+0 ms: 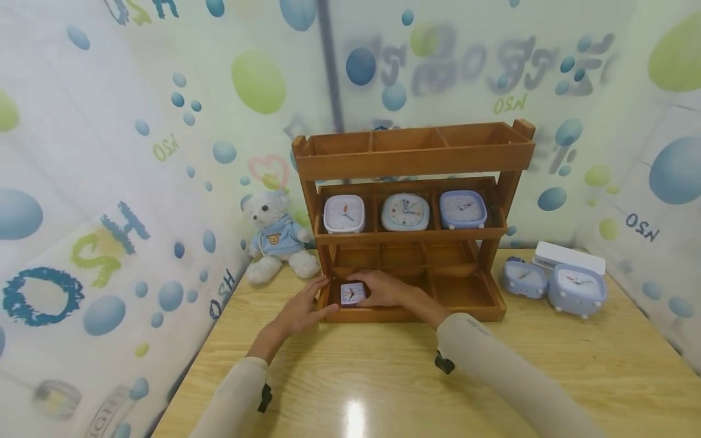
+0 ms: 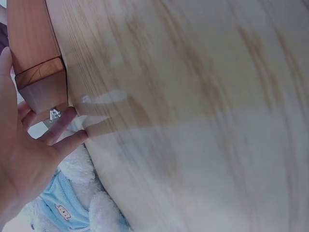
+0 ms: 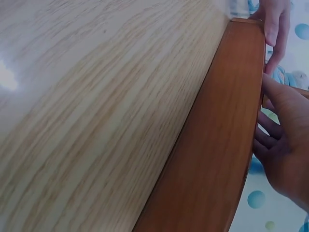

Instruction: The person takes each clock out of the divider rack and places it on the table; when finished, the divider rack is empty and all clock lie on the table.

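A small square alarm clock (image 1: 353,294) with a white face stands in the lowest tier's left compartment of a brown wooden rack (image 1: 411,157). My right hand (image 1: 383,289) grips it from the right, fingers over its top and thumb low at its side. The rack's front board (image 3: 212,125) hides the clock in the right wrist view. At the rack's lower left corner, my left hand (image 1: 298,311) rests with thumb along the front edge. Its fingers (image 2: 65,142) are spread and extended beside the corner in the left wrist view.
Three larger alarm clocks fill the middle tier, including a white one (image 1: 344,214) and a blue one (image 1: 463,210). A white teddy bear (image 1: 276,237) sits left of the rack. Right of it are two blue clocks, one larger (image 1: 577,291), and a white box (image 1: 569,258).
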Tool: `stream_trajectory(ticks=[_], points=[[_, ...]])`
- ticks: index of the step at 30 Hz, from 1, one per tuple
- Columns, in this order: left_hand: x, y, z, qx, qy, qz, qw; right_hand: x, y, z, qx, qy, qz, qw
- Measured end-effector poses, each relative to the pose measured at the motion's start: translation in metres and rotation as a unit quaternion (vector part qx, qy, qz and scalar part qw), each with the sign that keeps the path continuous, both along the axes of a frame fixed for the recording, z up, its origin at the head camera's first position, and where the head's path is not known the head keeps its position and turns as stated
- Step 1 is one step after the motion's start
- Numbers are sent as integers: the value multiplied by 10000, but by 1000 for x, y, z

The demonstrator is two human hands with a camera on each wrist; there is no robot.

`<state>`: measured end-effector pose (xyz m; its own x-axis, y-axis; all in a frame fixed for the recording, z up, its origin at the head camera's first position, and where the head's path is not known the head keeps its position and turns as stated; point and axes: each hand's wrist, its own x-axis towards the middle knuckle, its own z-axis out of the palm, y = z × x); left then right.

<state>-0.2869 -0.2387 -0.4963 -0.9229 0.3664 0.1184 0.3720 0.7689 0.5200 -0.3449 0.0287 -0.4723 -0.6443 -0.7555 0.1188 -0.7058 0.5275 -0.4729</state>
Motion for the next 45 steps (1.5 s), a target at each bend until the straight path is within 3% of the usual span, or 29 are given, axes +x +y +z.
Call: stream_trajectory(ticks=[7, 18, 28, 37, 45], points=[[-2, 1, -2, 40, -6, -27, 10000, 1, -9, -2, 199, 21, 98, 9998], [-3, -1, -3, -19, 59, -40, 10000, 1, -10, -4, 474, 418, 231, 9977], [-2, -1, -3, -37, 94, -68, 9999, 6, 3, 18, 70, 365, 454, 9983], [0, -2, -2, -10, -16, -22, 10000, 9, 25, 29, 50, 313, 342, 9989], [-1, -1, -2, -38, -100, 7, 9999, 11, 65, 32, 139, 474, 131, 9987]])
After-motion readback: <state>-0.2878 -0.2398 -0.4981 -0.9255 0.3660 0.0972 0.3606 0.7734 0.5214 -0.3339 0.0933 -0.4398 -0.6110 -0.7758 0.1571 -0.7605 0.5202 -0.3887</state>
